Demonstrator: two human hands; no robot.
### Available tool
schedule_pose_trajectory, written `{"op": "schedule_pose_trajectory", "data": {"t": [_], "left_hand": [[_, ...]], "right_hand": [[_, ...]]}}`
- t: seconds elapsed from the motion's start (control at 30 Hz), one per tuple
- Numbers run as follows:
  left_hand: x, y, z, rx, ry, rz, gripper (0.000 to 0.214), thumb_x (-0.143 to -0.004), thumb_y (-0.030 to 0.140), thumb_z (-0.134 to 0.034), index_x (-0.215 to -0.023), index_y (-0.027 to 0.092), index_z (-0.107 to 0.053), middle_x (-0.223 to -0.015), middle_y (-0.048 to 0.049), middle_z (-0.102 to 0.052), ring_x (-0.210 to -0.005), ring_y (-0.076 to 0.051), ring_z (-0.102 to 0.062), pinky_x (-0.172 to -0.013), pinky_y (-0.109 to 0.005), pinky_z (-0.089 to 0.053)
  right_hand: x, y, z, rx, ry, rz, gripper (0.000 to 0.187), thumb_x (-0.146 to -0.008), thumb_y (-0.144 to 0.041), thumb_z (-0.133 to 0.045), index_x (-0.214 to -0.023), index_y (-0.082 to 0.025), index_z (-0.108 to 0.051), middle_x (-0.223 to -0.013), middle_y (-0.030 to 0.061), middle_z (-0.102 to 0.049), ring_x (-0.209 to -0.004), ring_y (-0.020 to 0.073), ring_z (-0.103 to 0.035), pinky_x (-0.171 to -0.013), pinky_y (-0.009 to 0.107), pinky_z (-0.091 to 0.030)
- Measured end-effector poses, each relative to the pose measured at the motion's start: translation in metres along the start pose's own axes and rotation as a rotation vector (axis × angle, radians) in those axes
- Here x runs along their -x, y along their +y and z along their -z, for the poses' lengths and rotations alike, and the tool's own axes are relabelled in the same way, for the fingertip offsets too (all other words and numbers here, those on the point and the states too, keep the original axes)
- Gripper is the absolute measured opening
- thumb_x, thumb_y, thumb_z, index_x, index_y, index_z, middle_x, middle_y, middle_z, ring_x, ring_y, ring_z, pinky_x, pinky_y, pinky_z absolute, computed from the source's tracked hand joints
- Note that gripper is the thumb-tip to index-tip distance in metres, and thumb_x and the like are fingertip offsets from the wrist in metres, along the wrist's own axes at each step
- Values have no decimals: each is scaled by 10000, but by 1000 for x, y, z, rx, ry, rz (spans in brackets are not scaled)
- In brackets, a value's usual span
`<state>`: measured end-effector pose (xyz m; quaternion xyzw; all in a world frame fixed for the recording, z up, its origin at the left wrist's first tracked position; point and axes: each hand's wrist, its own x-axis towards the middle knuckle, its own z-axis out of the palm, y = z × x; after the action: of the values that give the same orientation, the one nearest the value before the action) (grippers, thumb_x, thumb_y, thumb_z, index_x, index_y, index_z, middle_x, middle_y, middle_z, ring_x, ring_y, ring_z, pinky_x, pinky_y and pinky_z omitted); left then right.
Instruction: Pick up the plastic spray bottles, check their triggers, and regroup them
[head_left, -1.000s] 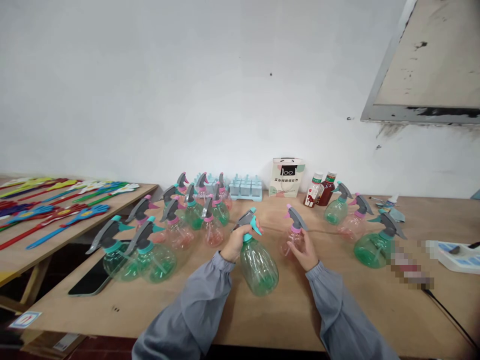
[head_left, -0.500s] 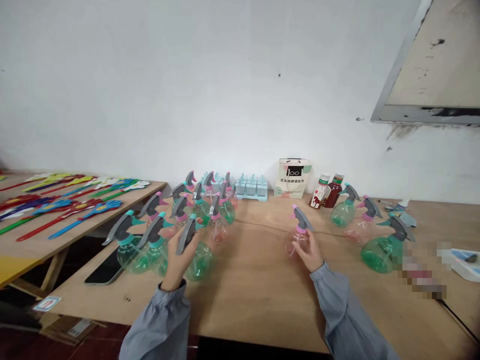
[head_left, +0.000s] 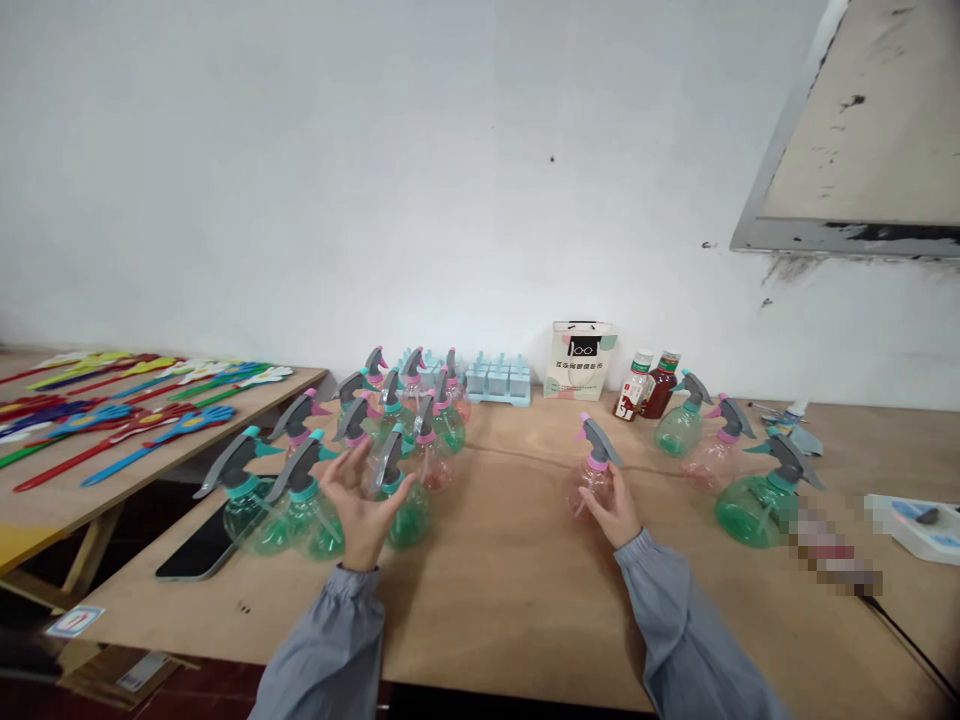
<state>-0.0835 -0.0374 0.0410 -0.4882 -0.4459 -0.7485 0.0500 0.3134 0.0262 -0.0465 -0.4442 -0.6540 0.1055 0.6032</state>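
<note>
My left hand (head_left: 363,508) is open, fingers spread, just in front of a green spray bottle (head_left: 401,500) with a grey trigger that stands at the near edge of a cluster of spray bottles (head_left: 390,420). The hand is not gripping it. My right hand (head_left: 616,508) rests against the near side of a pink spray bottle (head_left: 592,468) standing alone in the middle of the wooden table (head_left: 510,580); its fingers curl around the bottle's body.
Three more spray bottles (head_left: 750,495) stand at the right, near two sauce bottles (head_left: 646,384), a small paper bag (head_left: 582,360) and blue moulds (head_left: 498,380). A black phone (head_left: 196,545) lies at the left edge. A side table (head_left: 112,470) holds coloured hand-shaped clappers.
My left hand carried the green bottle from the table's middle to the left cluster, set it down and let go, opening. My right hand stayed on the pink bottle.
</note>
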Motion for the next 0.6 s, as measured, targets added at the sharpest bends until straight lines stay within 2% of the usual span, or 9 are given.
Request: {"op": "schedule_pose_trajectory", "data": {"t": [0.1, 0.17, 0.2, 0.27, 0.33, 0.4, 0.43, 0.53, 0.6], "left_hand": [[20, 13, 4, 24, 244, -312, 733, -711, 523, -791, -1303, 300, -420, -1358, -104, -523, -1229, -289, -565, -1031, -517, -481], [37, 34, -2, 54, 178, -445, 627, -748, 528, -762, -1265, 310, -484, -1262, -78, -570, -1138, -270, -593, -982, -485, -508], [46, 47, -10, 71, 27, -455, 561, -773, 499, -743, -1240, 289, -515, -1200, -69, -594, -1093, -259, -613, -960, -469, -519], [60, 73, -33, 8, -480, -307, 394, -848, 372, -682, -1208, 261, -565, -1218, -90, -627, -1150, -258, -616, -1009, -460, -493], [69, 92, -65, 10, -721, -107, 540, -813, 406, -719, -1294, 232, -547, -1395, -146, -560, -1308, -316, -534, -1099, -511, -421], [74, 103, -99, 67, -819, 79, 889, -668, 456, -833, -1422, 188, -447, -1471, -197, -497, -1359, -374, -484, -1121, -548, -388], [75, 106, -114, 103, -837, 160, 951, -639, 448, -850, -1445, 180, -422, -1461, -198, -510, -1353, -375, -490, -1125, -549, -382], [73, 104, -142, 245, -853, 318, 699, -724, 410, -779, -1336, 179, -533, -1283, -153, -653, -1193, -306, -615, -1058, -480, -451], [69, 100, -146, 345, -839, 380, 458, -784, 401, -716, -1175, 179, -630, -1144, -121, -714, -1053, -256, -671, -977, -417, -499]], "right_hand": [[3, -5, -3, 78, 25, 29, 644, -838, -489, -682, -1383, -223, -464, -1215, 130, -637, -1147, 302, -630, -1021, 560, -501], [8, -12, -8, 94, 0, 56, 678, -860, -492, -655, -1423, -204, -409, -1247, 141, -615, -1173, 302, -615, -1026, 544, -501], [13, -17, -12, 101, -18, 72, 693, -869, -489, -643, -1441, -196, -382, -1268, 147, -600, -1192, 306, -604, -1033, 542, -498], [23, -28, -20, 129, -41, 110, 721, -882, -476, -627, -1474, -188, -336, -1323, 163, -558, -1241, 321, -572, -1051, 550, -483], [35, -42, -30, 151, -62, 160, 735, -898, -447, -606, -1509, -193, -287, -1377, 176, -515, -1284, 339, -540, -1062, 564, -473], [45, -55, -38, 168, -95, 220, 745, -910, -411, -583, -1537, -200, -242, -1402, 182, -497, -1299, 348, -529, -1056, 567, -479], [48, -62, -40, 181, -121, 254, 761, -906, -406, -582, -1546, -197, -228, -1404, 186, -499, -1298, 350, -531, -1046, 562, -490], [48, -74, -28, 254, -182, 350, 825, -854, -443, -636, -1544, -183, -267, -1405, 193, -509, -1288, 359, -536, -1016, 538, -518], [38, -73, 1, 327, -92, 378, 786, -834, -440, -668, -1512, -205, -344, -1385, 175, -528, -1266, 355, -546, -1011, 541, -515]]}}
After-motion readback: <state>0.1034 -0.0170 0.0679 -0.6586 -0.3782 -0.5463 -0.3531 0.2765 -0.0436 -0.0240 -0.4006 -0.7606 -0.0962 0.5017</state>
